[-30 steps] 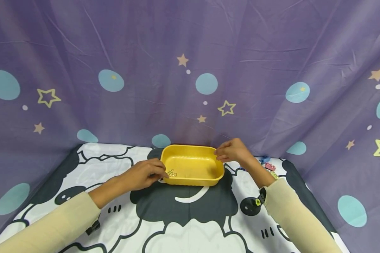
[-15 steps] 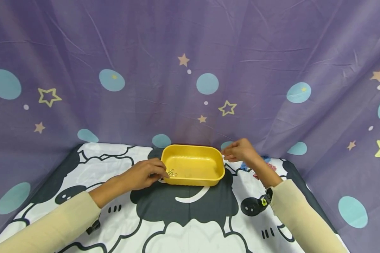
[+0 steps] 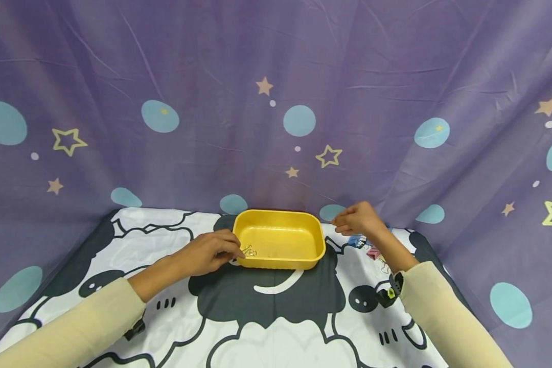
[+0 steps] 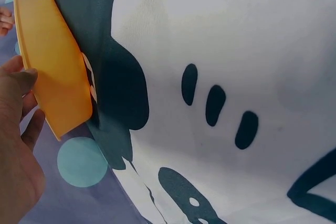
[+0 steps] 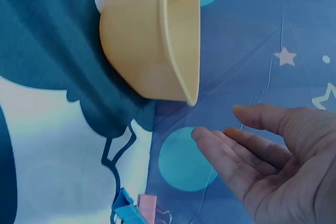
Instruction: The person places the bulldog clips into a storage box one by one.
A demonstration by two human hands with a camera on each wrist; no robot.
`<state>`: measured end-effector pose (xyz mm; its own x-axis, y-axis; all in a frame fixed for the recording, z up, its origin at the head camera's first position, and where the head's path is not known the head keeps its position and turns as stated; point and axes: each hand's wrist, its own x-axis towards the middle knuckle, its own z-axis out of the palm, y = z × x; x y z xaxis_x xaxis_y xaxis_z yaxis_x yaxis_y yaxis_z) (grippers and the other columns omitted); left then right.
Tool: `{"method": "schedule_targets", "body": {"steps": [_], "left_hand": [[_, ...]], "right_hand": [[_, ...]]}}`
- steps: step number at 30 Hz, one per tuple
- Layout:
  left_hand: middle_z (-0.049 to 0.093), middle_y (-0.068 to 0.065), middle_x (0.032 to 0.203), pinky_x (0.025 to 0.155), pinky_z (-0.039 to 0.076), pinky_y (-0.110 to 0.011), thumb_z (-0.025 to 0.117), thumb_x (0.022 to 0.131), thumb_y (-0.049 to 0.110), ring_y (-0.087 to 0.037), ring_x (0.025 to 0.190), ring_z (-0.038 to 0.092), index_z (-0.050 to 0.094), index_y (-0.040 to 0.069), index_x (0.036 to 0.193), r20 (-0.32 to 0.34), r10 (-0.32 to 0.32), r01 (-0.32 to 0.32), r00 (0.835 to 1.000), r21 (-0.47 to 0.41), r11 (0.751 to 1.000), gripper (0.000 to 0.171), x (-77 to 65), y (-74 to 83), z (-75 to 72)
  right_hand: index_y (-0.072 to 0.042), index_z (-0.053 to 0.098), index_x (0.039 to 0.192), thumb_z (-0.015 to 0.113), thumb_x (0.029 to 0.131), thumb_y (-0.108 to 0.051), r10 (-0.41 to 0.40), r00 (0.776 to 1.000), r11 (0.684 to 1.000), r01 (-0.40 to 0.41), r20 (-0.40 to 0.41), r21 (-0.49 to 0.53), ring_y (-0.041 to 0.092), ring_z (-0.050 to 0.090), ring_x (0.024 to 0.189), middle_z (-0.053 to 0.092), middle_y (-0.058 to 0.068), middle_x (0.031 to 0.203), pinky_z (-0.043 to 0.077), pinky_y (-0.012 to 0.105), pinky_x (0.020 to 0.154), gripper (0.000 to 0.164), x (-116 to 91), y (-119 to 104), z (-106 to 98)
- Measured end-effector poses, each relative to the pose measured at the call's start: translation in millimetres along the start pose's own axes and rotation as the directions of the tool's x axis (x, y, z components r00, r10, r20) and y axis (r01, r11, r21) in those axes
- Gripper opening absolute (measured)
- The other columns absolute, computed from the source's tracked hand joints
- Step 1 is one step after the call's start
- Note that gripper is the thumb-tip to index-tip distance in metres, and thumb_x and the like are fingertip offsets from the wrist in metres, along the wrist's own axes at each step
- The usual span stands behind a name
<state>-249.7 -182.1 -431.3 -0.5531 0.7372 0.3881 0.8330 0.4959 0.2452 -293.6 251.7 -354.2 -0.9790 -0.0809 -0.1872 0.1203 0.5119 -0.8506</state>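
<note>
My left hand (image 3: 213, 251) is at the left end of a yellow tray (image 3: 281, 264), its thumb and fingers gripping the rim there. In the left wrist view, the thumb lies over the tray's outer wall (image 4: 58, 66). Thin wire handles of a binder clip (image 3: 249, 251) show inside the tray beside those fingers; its body is hard to make out. To the right of the tray, my right hand (image 3: 356, 219) hovers apart from it. Seen from the right wrist, thumb and fingers are spread with nothing between them.
Below my right forearm lie a blue binder clip (image 3: 358, 240) and a pink binder clip (image 3: 373, 252), with another wire handle close by. The cloth (image 3: 276, 337) has a black and white sheep print. A purple curtain (image 3: 239, 153) hangs right behind the tray.
My right hand has drawn away from the tray's right rim, moving to the right toward the binder clips. The left hand and tray have stayed in place.
</note>
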Motion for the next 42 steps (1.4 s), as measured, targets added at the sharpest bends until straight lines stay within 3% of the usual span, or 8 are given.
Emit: {"method": "schedule_targets", "body": {"steps": [6,10,18,23,25,30,37,42], "left_hand": [[0.079,0.004,0.113,0.089,0.064,-0.033,0.083,0.096,-0.003,-0.014,0.105,0.070,0.090,0.021,0.112,-0.009,0.012,-0.012,1.000,-0.003,1.000,0.030,1.6,-0.4,-0.3],[0.080,0.004,0.113,0.089,0.064,-0.033,0.084,0.095,-0.004,-0.013,0.105,0.071,0.090,0.021,0.111,-0.012,0.019,-0.019,1.000,0.003,1.000,0.030,2.0,-0.3,-1.0],[0.080,0.004,0.113,0.090,0.064,-0.034,0.084,0.096,-0.003,-0.014,0.105,0.071,0.090,0.020,0.111,-0.009,0.015,-0.015,1.000,0.007,1.000,0.028,1.5,-0.4,-1.2],[0.080,0.004,0.113,0.090,0.064,-0.035,0.084,0.095,-0.003,-0.014,0.106,0.071,0.090,0.020,0.111,-0.011,0.013,-0.013,1.000,0.010,1.000,0.028,1.0,-0.2,-0.9],[0.080,0.004,0.113,0.090,0.064,-0.034,0.084,0.095,-0.003,-0.014,0.105,0.071,0.090,0.021,0.111,-0.011,0.011,-0.011,1.000,0.011,1.000,0.029,0.7,-0.3,-0.6],[0.079,0.004,0.113,0.090,0.064,-0.033,0.084,0.096,-0.003,-0.013,0.105,0.071,0.090,0.021,0.111,-0.010,0.010,-0.010,1.000,0.008,1.000,0.029,-0.1,-0.1,0.4],[0.079,0.005,0.112,0.088,0.063,-0.031,0.084,0.096,-0.003,-0.012,0.104,0.069,0.090,0.020,0.111,-0.007,0.012,-0.012,1.000,-0.001,1.000,0.028,-0.3,0.5,0.6],[0.079,0.005,0.112,0.088,0.063,-0.031,0.083,0.096,-0.003,-0.012,0.103,0.069,0.090,0.020,0.112,-0.004,0.009,-0.009,1.000,-0.006,1.000,0.029,-0.2,1.3,-0.4]], "right_hand": [[0.018,0.073,0.132,0.080,0.102,-0.005,0.007,1.000,1.000,-0.008,0.002,0.011,0.016,0.085,0.086,0.086,0.020,0.112,0.070,0.030,0.078,0.039,0,9,-9],[0.019,0.073,0.132,0.079,0.102,-0.006,0.009,1.000,1.000,-0.009,-0.003,0.008,0.014,0.085,0.084,0.088,0.015,0.103,0.069,0.028,0.074,0.039,1,16,-14],[0.021,0.072,0.131,0.073,0.106,-0.007,0.007,1.000,1.000,-0.007,-0.010,0.029,0.009,0.081,0.077,0.086,0.021,0.107,0.069,0.029,0.076,0.038,1,28,-26],[0.022,0.070,0.133,0.070,0.107,-0.006,-0.006,1.000,1.000,0.007,-0.019,0.015,0.004,0.078,0.074,0.087,0.008,0.096,0.069,0.027,0.075,0.038,-1,33,-33],[0.024,0.070,0.132,0.069,0.107,-0.005,-0.013,1.000,1.000,0.013,-0.025,0.007,0.003,0.078,0.073,0.087,0.009,0.096,0.068,0.027,0.074,0.038,-1,35,-36],[0.024,0.070,0.130,0.070,0.106,-0.004,-0.010,0.999,1.000,0.009,-0.051,-0.026,0.003,0.078,0.071,0.087,0.017,0.099,0.068,0.026,0.070,0.037,-2,43,-44],[0.024,0.072,0.128,0.075,0.102,-0.005,0.020,0.996,1.000,-0.021,-0.085,-0.012,0.009,0.080,0.072,0.084,0.005,0.085,0.069,0.029,0.070,0.039,-1,56,-51],[0.024,0.073,0.123,0.079,0.099,-0.005,0.054,0.993,0.999,-0.055,-0.109,0.002,0.012,0.082,0.072,0.085,0.008,0.083,0.070,0.034,0.075,0.038,-1,58,-52]]}}
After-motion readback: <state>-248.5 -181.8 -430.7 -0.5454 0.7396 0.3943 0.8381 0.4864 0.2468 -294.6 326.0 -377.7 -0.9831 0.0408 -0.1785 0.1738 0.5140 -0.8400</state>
